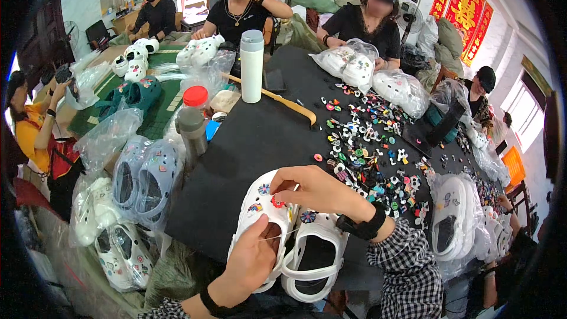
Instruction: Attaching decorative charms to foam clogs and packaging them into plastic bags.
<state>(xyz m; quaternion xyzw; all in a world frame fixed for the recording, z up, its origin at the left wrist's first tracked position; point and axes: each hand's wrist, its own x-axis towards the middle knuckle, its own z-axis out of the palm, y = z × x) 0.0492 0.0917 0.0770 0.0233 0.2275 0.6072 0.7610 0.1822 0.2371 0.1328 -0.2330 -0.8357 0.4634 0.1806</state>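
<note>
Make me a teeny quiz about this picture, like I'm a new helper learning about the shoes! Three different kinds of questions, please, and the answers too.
1. Pick one: what are the left hand and the right hand both at?
A) a wooden stick
B) a white clog with charms on it
C) a jar with a red lid

2. True or false: a tall white bottle stands on the black tabletop.

3. Fill in the missing word: seen from the person, the heap of loose charms lies to the ___ of that bottle.

Key:
1. B
2. True
3. right
</note>
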